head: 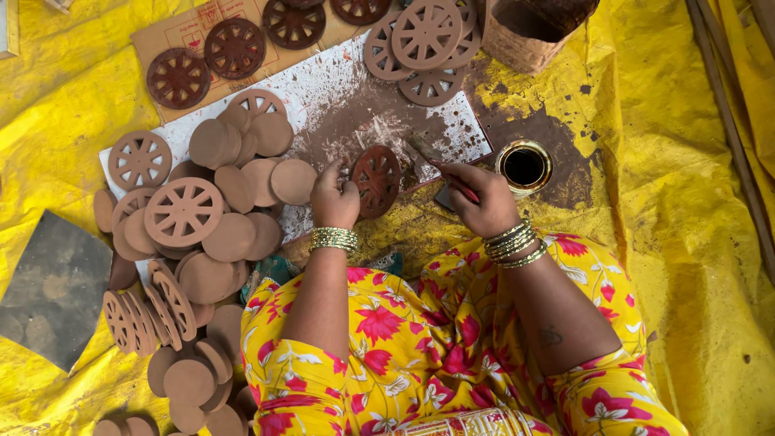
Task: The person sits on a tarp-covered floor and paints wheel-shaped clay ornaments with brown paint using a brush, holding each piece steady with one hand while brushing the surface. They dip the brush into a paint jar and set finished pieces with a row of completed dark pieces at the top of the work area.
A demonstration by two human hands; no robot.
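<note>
My left hand (335,196) grips the left edge of a dark red painted clay wheel (377,179) and holds it tilted on a paint-stained white board (339,97). My right hand (480,198) is closed on a paintbrush (432,157) whose bristles point up and left, just right of the wheel. A small round tin of dark paint (524,166) stands right of that hand. Both wrists wear green and gold bangles.
Unpainted clay wheels and plain discs (202,218) lie heaped at the left, with more wheels (425,36) stacked at the top. Painted dark wheels (234,48) dry on cardboard. A woven basket (533,32) stands top right, a grey slab (52,287) lies left, on yellow sheeting.
</note>
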